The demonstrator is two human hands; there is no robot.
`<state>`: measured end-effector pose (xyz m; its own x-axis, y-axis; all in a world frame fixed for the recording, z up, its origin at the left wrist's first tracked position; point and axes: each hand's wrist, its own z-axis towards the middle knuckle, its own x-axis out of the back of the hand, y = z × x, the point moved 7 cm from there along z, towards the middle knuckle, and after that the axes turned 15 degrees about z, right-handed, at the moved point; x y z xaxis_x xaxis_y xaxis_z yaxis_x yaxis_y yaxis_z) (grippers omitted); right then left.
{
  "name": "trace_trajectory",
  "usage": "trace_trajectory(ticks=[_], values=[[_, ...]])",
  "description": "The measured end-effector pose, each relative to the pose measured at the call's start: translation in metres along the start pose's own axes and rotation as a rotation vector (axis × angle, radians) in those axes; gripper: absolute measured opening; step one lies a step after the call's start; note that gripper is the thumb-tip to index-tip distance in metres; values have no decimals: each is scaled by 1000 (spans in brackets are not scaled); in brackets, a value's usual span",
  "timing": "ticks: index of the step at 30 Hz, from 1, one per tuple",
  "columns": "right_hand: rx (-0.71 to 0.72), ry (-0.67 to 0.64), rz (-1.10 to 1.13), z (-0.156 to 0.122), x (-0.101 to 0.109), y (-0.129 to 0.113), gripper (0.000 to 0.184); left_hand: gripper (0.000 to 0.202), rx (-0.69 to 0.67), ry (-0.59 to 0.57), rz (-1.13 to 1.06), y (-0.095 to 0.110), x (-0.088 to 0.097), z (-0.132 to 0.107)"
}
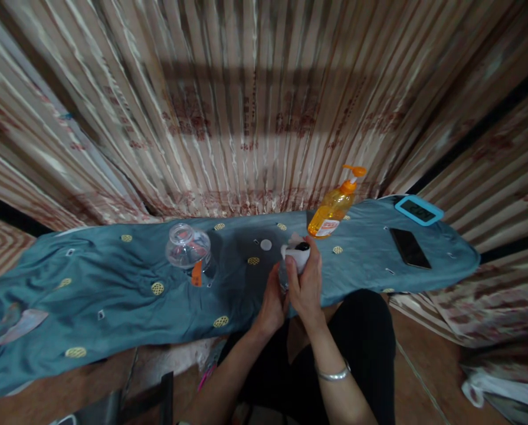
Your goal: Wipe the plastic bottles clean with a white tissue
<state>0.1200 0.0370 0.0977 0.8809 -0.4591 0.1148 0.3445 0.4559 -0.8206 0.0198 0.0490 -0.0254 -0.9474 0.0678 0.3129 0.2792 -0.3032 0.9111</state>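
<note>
My right hand (pixel 307 286) is wrapped round a small white bottle-like thing (pixel 297 254) with a dark top, held upright over the near edge of the blue-grey cloth (pixel 113 295). My left hand (pixel 272 301) is closed against its lower part, which looks clear; I cannot make out more. A silver bangle (pixel 333 374) sits on my right wrist. A small white cap (pixel 266 244) lies on the cloth just behind my hands.
An orange pump bottle (pixel 334 208) stands behind my hands. A clear glass jar (pixel 188 248) lies to the left with an orange item beside it. A black phone (pixel 409 248) and a blue-framed device (pixel 418 210) lie at the right end. Striped curtain behind.
</note>
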Motion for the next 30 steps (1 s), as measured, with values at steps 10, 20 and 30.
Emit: trace_trajectory(ticks=[10, 20, 30], values=[[-135, 10, 77, -51, 0, 65, 79, 67, -134, -62, 161, -2, 7, -14], [-89, 46, 105, -15, 11, 24, 63, 61, -186, -62, 224, 12, 9, -14], [-238, 11, 48, -73, 10, 84, 81, 60, -264, -97, 224, 15, 11, -15]])
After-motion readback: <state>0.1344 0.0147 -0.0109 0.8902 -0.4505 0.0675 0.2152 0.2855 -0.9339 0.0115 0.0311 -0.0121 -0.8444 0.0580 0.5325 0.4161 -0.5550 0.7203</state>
